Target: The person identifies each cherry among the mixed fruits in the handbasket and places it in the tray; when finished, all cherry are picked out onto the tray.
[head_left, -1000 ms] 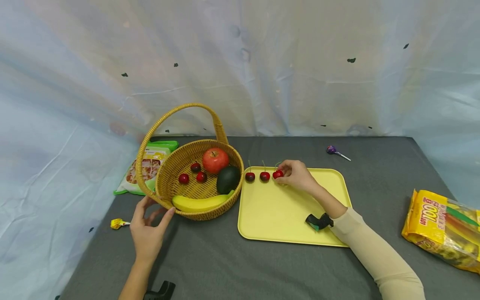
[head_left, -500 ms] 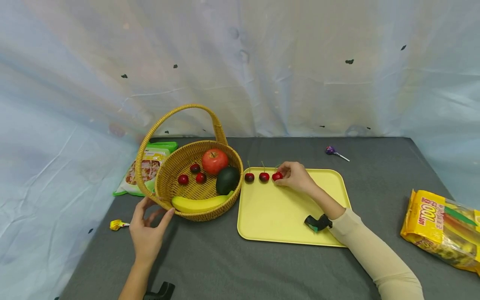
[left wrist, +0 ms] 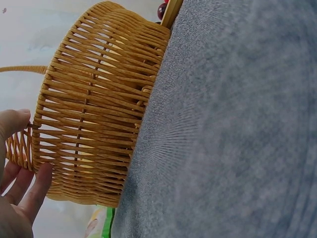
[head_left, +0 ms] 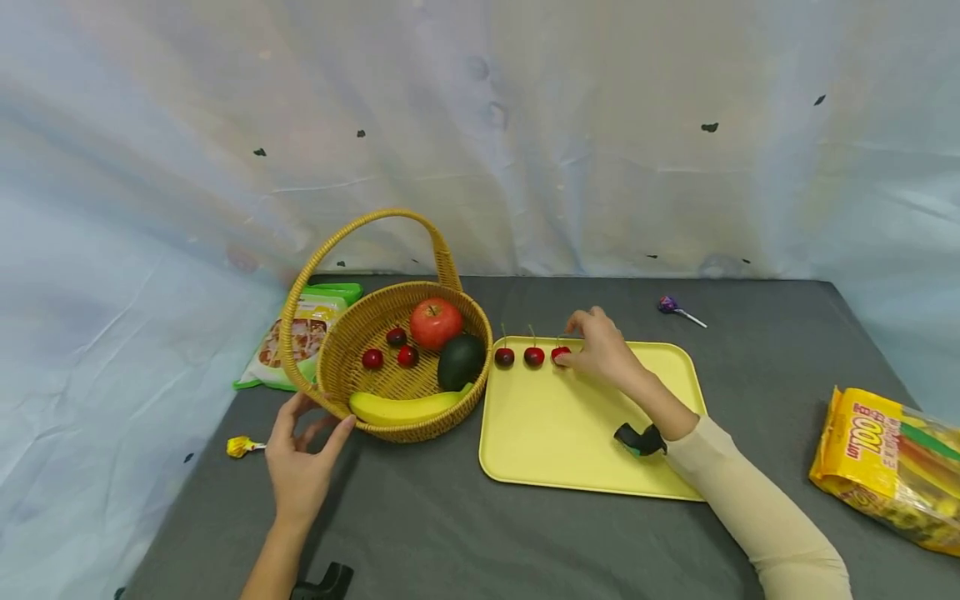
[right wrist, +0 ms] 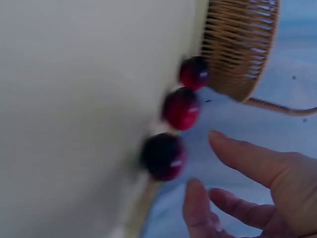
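Observation:
My left hand (head_left: 302, 467) grips the wicker basket (head_left: 423, 431) at its near left rim, by the foot of the handle. In the left wrist view the thumb and fingers (left wrist: 37, 191) lie on either side of that woven edge. Inside the basket are a red apple (head_left: 436, 324), a dark avocado (head_left: 461, 362), a banana (head_left: 405, 409) and three cherries (head_left: 396, 337). Over the yellow tray (head_left: 555, 433), my right hand (head_left: 609, 358) has its thumb and fingers spread beside the rightmost cherry (right wrist: 162, 156). Three stemmed cherries line the tray's far left edge.
A green and white snack bag (head_left: 296, 337) lies behind the basket at left. A yellow lollipop (head_left: 240, 447) is near my left hand. A purple lollipop (head_left: 669, 305) lies beyond the tray, and a yellow snack package (head_left: 885, 467) at far right.
My right hand has let go of the rightmost cherry, its fingers parting and lifting away. That cherry stays in the row on the tray. The left hand keeps its grip on the basket.

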Action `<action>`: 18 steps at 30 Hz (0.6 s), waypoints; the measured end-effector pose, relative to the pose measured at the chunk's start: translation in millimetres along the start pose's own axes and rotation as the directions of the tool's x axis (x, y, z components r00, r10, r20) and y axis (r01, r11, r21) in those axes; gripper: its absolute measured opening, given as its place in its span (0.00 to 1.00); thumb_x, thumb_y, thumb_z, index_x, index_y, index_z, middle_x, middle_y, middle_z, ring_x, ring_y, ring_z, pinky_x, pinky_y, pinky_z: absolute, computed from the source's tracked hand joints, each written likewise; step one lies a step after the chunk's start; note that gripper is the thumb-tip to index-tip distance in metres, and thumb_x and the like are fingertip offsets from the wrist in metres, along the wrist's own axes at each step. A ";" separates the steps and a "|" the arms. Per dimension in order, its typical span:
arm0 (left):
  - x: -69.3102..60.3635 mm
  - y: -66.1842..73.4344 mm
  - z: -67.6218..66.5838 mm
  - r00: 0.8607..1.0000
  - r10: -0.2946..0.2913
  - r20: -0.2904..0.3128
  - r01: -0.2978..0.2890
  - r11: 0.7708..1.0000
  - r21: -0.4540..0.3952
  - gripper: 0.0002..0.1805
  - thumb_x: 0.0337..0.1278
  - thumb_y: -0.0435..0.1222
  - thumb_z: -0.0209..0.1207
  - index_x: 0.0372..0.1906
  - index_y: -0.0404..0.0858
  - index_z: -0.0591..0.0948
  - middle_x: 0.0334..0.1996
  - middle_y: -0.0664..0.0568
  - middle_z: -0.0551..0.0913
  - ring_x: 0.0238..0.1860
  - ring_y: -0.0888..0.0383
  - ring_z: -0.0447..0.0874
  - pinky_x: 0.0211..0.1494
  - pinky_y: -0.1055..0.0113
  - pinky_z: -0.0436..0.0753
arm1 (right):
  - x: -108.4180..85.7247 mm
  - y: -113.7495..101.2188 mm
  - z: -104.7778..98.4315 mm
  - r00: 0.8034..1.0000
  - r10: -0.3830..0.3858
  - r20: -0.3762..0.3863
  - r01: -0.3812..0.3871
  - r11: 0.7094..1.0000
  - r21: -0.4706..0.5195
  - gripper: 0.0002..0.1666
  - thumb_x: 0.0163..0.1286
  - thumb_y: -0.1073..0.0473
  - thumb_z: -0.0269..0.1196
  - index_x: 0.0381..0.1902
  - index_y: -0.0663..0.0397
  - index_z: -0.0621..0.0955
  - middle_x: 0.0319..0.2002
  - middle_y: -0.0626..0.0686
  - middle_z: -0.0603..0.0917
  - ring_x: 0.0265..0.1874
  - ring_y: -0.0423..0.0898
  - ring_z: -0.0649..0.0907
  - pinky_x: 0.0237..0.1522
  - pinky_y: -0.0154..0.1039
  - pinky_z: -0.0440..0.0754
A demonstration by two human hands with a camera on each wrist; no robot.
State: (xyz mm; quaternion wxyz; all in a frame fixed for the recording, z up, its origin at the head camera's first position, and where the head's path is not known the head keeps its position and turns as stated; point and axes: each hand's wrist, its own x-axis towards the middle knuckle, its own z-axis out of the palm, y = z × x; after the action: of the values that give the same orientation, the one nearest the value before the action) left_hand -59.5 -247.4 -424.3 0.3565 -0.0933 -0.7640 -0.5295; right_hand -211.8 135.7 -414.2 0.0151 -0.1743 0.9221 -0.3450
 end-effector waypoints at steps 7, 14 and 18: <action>-0.2 0.2 -0.4 1.000 0.004 0.002 -0.004 1.000 0.011 0.33 0.41 0.09 0.64 0.60 0.17 0.72 0.48 0.22 0.72 0.53 0.48 0.76 0.50 0.73 0.86 | 33.3 -81.2 4.7 0.961 -0.271 0.049 0.254 0.941 0.223 0.22 0.63 0.62 0.72 0.53 0.62 0.79 0.48 0.59 0.76 0.38 0.53 0.83 0.43 0.45 0.86; 1.1 -4.1 -1.1 1.000 0.028 0.005 -0.028 1.000 0.001 0.34 0.40 0.08 0.64 0.60 0.17 0.72 0.48 0.23 0.73 0.53 0.47 0.77 0.50 0.72 0.86 | 92.8 -161.7 44.8 0.785 -0.504 0.362 0.359 0.845 0.398 0.28 0.68 0.62 0.68 0.64 0.62 0.75 0.61 0.59 0.77 0.59 0.53 0.77 0.61 0.40 0.79; -0.3 -4.4 -0.5 1.000 0.021 0.007 -0.021 1.000 -0.005 0.34 0.41 0.09 0.65 0.61 0.17 0.72 0.49 0.23 0.73 0.53 0.48 0.76 0.51 0.73 0.85 | 119.5 -184.5 76.1 0.700 -0.508 0.501 0.320 0.851 0.416 0.34 0.68 0.62 0.68 0.69 0.61 0.71 0.67 0.59 0.72 0.66 0.51 0.73 0.64 0.36 0.76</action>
State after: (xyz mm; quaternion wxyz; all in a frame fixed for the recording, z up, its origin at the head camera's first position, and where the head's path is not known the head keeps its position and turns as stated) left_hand -61.4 -249.6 -427.7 0.3592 -0.1043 -0.7630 -0.5272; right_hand -255.3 -81.4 -342.7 0.2501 -0.4743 0.7427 -0.4010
